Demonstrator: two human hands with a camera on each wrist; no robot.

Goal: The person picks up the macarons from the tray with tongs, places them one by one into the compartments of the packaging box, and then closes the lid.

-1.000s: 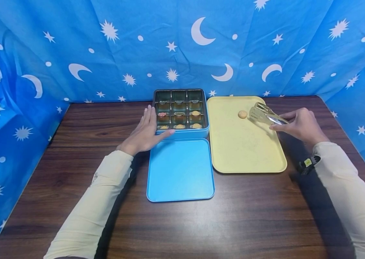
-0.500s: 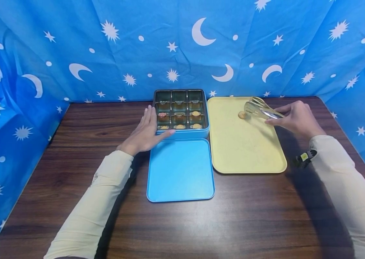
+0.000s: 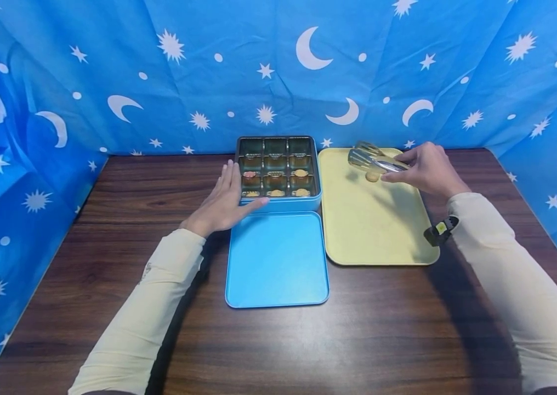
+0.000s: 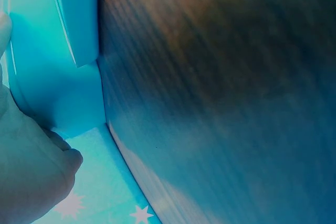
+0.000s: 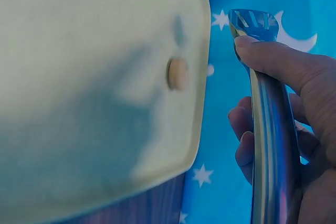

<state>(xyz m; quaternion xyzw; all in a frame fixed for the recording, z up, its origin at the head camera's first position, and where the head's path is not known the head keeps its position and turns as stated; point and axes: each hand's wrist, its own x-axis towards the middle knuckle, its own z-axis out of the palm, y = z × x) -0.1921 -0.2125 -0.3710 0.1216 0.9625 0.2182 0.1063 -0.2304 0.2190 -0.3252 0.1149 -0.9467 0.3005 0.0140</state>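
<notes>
My right hand (image 3: pixel 428 170) grips metal tongs (image 5: pixel 270 129), thumb on one side and fingers curled round the other. The tongs' slotted heads are raised over the far part of the yellow tray (image 3: pixel 377 241), with a gap between them. A small round cookie (image 5: pixel 177 73) lies on that tray, just below the tongs and partly covered by them in the head view. My left hand (image 3: pixel 216 206) rests against the blue tin (image 3: pixel 283 204), fingers straight along its left side, thumb at the front rim. Several cookies, one a pink cookie (image 3: pixel 249 175), sit in the front compartments of its divided insert.
A blue lid (image 3: pixel 277 260) lies in front of the tin, close to the tray's left edge. All stand on a dark wooden table (image 3: pixel 357 329). Behind rises a blue curtain (image 3: pixel 185 82) with moons and stars, which also closes off both sides.
My right hand has carried the tongs left and upward, past the cookie, which stays in place on the tray. My left hand has not moved from the tin.
</notes>
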